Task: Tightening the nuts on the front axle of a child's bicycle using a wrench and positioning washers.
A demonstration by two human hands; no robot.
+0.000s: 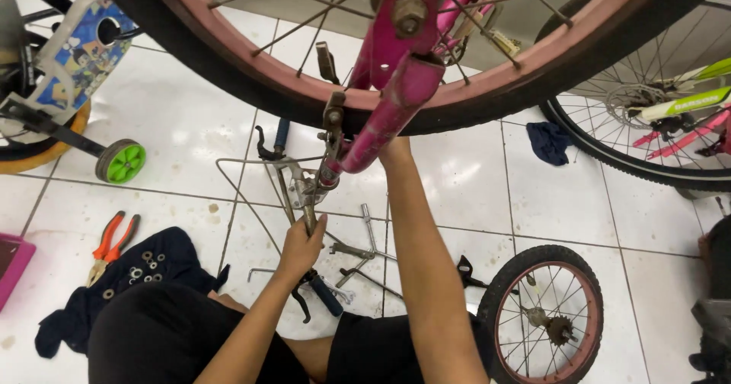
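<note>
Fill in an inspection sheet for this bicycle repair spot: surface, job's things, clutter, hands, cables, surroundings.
Surface: white tiled floor, some stains.
Job's things: pink bicycle fork under a pink-rimmed wheel; metal tool at the brake.
Clutter: orange-handled pliers, dark cloth with washers, loose wrenches, small wheel, blue rag.
Hands: left hand grips the metal tool; right hand holds the fork.
Cables: thin brake cable looping near the fork.
Surroundings: child's bicycle with green training wheel; another bicycle's wheel.
</note>
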